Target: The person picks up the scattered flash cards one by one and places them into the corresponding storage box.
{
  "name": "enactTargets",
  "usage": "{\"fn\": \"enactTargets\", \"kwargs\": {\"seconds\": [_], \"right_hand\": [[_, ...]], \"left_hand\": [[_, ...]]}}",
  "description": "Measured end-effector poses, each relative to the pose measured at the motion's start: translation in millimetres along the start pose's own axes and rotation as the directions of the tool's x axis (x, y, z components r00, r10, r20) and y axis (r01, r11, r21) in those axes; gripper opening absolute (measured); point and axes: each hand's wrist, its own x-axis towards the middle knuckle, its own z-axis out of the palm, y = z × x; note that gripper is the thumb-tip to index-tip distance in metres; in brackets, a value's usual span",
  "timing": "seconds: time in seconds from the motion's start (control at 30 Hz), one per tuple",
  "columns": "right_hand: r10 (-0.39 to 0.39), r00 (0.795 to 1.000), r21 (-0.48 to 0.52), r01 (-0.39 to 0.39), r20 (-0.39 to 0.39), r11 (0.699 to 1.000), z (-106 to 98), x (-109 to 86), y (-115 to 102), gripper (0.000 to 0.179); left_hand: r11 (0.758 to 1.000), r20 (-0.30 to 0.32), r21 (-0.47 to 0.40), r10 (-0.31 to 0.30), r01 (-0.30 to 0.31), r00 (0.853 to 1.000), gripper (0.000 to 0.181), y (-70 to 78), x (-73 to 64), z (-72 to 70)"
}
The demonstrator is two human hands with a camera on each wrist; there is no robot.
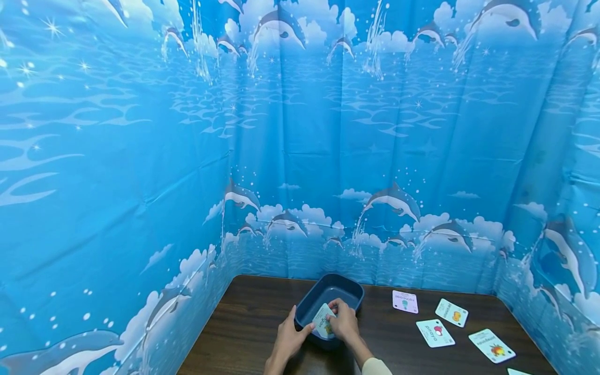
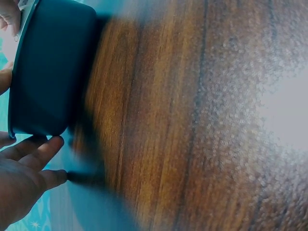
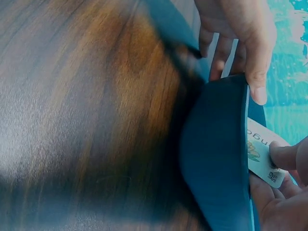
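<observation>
A dark blue oblong plastic bin stands on the table. My left hand grips its near left rim, with the thumb over the edge and the fingers along the outer wall; the right wrist view shows this thumb at the rim. Over the near end of the bin, my right hand pinches a white-and-green picture card between thumb and fingers. The card is tilted inside the rim, and its printed word is partly covered. In the right wrist view, the card shows a fruit picture and a small square code.
To the right on the dark wood table lie a purple raincoat card, a pitaya card, a card with orange fruit and another fruit card. One more card is cut off by the frame. A blue dolphin curtain hangs behind.
</observation>
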Motion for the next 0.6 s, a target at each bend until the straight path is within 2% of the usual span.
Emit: {"fn": "enactTargets", "kwargs": {"seconds": [0.3,0.6], "right_hand": [[-0.042,0.999,-0.062,0.044,0.021,0.997,1.3,0.4,-0.7,0.018],[-0.078,0.996,-0.135,0.084,0.048,0.987,1.4,-1.9,-2.7,0.028]], "left_hand": [[1.0,-0.001,0.0,0.01,-0.01,1.0,0.099,-0.7,-1.0,-0.8],[0.999,-0.002,0.0,0.038,-0.038,0.999,0.097,-0.5,-2.5,-1.9]]}}
